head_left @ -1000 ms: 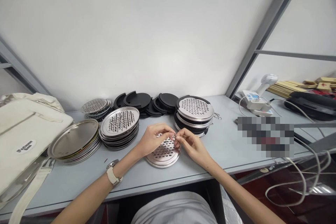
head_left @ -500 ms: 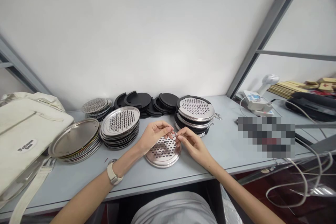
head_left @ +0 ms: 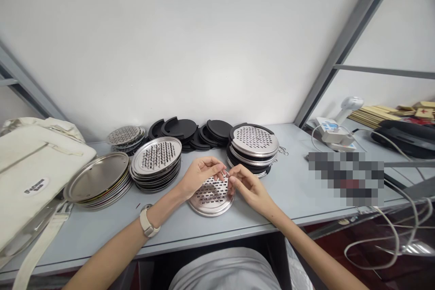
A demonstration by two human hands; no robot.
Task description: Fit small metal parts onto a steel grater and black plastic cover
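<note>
A small wire clip (head_left: pixel 224 173) is pinched between the fingertips of my left hand (head_left: pixel 200 176) and my right hand (head_left: pixel 245 185). Both hands hover over a round metal grater disc (head_left: pixel 211 197) lying on the grey table. To the left stands a stack of grater discs (head_left: pixel 157 156), and beyond it a stack of plain metal plates (head_left: pixel 98 176). Behind my right hand is a pile of grater discs with black holders (head_left: pixel 255 140), with wire clips sticking out at its right side.
Black round holders (head_left: pixel 180 129) and smaller grater discs (head_left: pixel 125 136) lie along the wall. A cream bag (head_left: pixel 44 176) fills the left end. On the right are a white device (head_left: pixel 331 131), cables and a dark blurred-out object (head_left: pixel 346 179).
The view has shifted very slightly. Both hands keep nearly the same pose, with only small movements of the fingertips around the wire clip.
</note>
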